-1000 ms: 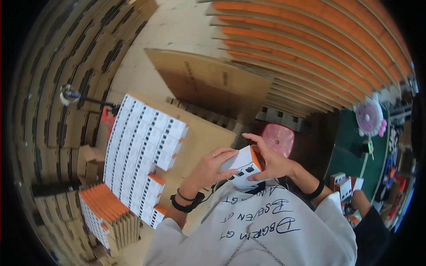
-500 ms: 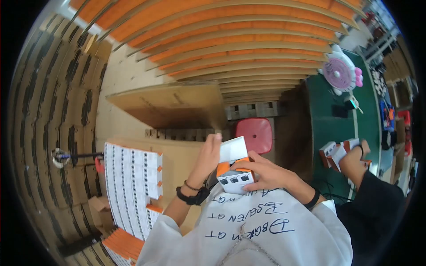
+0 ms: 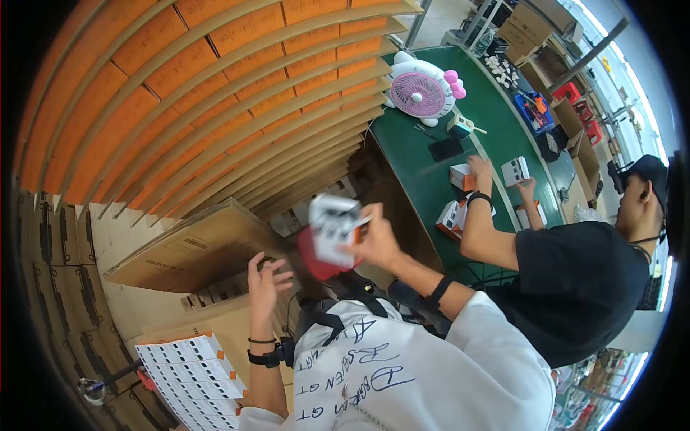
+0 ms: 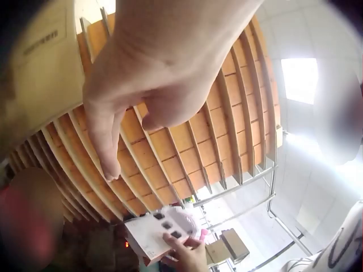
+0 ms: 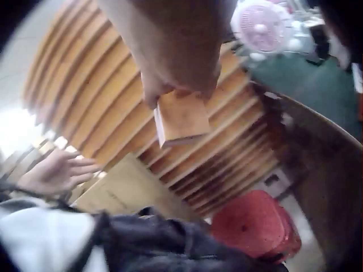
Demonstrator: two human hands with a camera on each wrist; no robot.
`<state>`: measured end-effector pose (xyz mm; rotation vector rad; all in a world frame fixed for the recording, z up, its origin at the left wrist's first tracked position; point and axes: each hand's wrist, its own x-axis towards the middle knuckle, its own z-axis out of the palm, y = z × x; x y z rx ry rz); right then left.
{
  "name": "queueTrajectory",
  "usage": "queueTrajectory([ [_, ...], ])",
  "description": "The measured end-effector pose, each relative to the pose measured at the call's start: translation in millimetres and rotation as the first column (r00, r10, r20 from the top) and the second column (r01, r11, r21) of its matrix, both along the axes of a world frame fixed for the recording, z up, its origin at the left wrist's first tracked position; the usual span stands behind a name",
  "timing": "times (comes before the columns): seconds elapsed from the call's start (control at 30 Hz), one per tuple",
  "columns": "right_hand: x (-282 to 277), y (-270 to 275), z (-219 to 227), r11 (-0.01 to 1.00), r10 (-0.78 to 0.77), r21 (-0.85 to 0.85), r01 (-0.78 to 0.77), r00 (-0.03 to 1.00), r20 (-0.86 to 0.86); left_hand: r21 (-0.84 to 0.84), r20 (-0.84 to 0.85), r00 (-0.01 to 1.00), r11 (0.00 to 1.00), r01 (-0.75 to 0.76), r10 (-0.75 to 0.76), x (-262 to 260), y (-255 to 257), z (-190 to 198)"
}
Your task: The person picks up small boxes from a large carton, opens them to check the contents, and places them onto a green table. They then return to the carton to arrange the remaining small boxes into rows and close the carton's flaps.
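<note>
In the head view my right hand (image 3: pixel 379 243) grips a small white carton (image 3: pixel 332 228) by its edge, fingers on one side and thumb on the other. Three dark pictures mark its white face, blurred by motion. The right wrist view shows the carton's orange face (image 5: pixel 184 116) below the hand. My left hand (image 3: pixel 266 289) is raised to the left of the carton, apart from it, fingers loosely spread and holding nothing. Its fingers (image 4: pixel 108 153) hang across the left wrist view, where the carton appears farther off.
Tall layered stacks of orange boxes (image 3: pixel 154 100) fill the upper left. A red stool (image 5: pixel 249 224) stands below the carton. To the right, a person in black (image 3: pixel 575 280) handles similar cartons at a green table (image 3: pixel 402 144) with a pink fan (image 3: pixel 418 95). White cartons (image 3: pixel 190 373) lie lower left.
Both hands were on the carton, its flap open half a second ago. Now the left hand has let go and the right carries it away. The head view has swung right toward the green table.
</note>
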<state>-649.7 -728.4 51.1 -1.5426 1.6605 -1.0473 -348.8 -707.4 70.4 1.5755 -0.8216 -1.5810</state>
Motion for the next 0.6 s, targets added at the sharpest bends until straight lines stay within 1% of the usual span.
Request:
queueTrajectory([
  [0.03, -22, -12, -17, 0.974, -0.188, -0.143, 0.176, 0.979, -0.076, 0.001, 0.003, 1.0, 1.0, -0.003, 0.003, 2, 3, 0],
  [0.07, -44, -23, -33, 0.897, -0.388, -0.278, 0.344, 0.913, -0.125, 0.0, -0.001, 1.0, 1.0, 0.026, -0.026, 8, 11, 1],
  [0.1, -71, -33, -49, 0.823, -0.558, -0.17, 0.542, 0.828, -0.058, -0.001, 0.0, 0.999, 0.999, 0.045, -0.045, 16, 18, 3],
  [0.13, -104, -40, -65, 0.771, -0.629, -0.142, 0.621, 0.777, -0.02, 0.035, 0.038, 0.999, 0.999, 0.035, -0.036, 27, 26, 10],
  [0.17, -137, -48, -85, 0.685, -0.726, -0.23, 0.692, 0.676, -0.128, 0.041, 0.067, 0.998, 0.999, -0.016, 0.013, 40, 35, 9],
  [0.2, -153, -45, -85, 0.681, -0.726, -0.251, 0.688, 0.677, -0.116, 0.001, 0.07, 0.994, 0.996, -0.09, 0.09, 57, 50, 2],
  [0.23, -159, -39, -83, 0.687, -0.724, -0.247, 0.683, 0.615, -0.313, -0.039, 0.092, 0.978, 0.982, -0.184, 0.187, 81, 76, -2],
  [0.27, -163, -32, -77, 0.69, -0.693, -0.247, 0.681, 0.523, -0.496, -0.059, 0.093, 0.96, 0.964, -0.26, 0.265, 105, 99, -10],
  [0.3, -182, -34, -107, 0.739, -0.669, -0.242, 0.628, 0.643, -0.373, -0.089, 0.135, 0.942, 0.951, -0.297, 0.307, 130, 124, -16],
  [0.33, -202, -35, -138, 0.783, -0.62, -0.239, 0.574, 0.748, -0.238, -0.025, 0.221, 0.888, 0.913, -0.407, 0.402, 155, 145, -24],
  [0.37, -213, -35, -170, 0.764, -0.645, -0.256, 0.592, 0.689, -0.33, -0.057, 0.279, 0.808, 0.849, -0.526, 0.519, 175, 172, -26],
  [0.4, -199, -41, -176, 0.68, -0.733, -0.392, 0.619, 0.589, -0.341, -0.075, 0.372, 0.71, 0.782, -0.619, 0.598, 198, 198, -29],
  [0.43, -180, -47, -168, 0.673, -0.734, -0.399, 0.623, 0.497, -0.463, -0.09, 0.396, 0.649, 0.73, -0.677, 0.65, 220, 231, -33],
  [0.47, -170, -49, -177, 0.713, -0.701, -0.4, 0.576, 0.588, -0.402, -0.167, 0.585, 0.464, 0.659, -0.733, 0.665, 230, 255, -40],
  [0.5, -121, -47, -148, 0.764, -0.645, -0.249, 0.595, 0.706, -0.292, -0.254, 0.725, 0.264, 0.604, -0.756, 0.636, 234, 268, -56],
  [0.53, -114, -52, -170, 0.832, -0.554, -0.259, 0.491, 0.762, -0.336, -0.215, 0.763, 0.215, 0.553, -0.805, 0.61, 242, 286, -70],
  [0.57, -101, -50, -186, 0.884, -0.462, -0.271, 0.38, 0.798, -0.388, -0.223, 0.749, 0.207, 0.534, -0.816, 0.629, 251, 299, -91],
  [0.6, -59, -45, -164, 0.959, -0.281, -0.12, 0.257, 0.919, -0.277, -0.129, 0.912, 0.17, 0.654, -0.745, 0.373, 260, 310, -108],
])
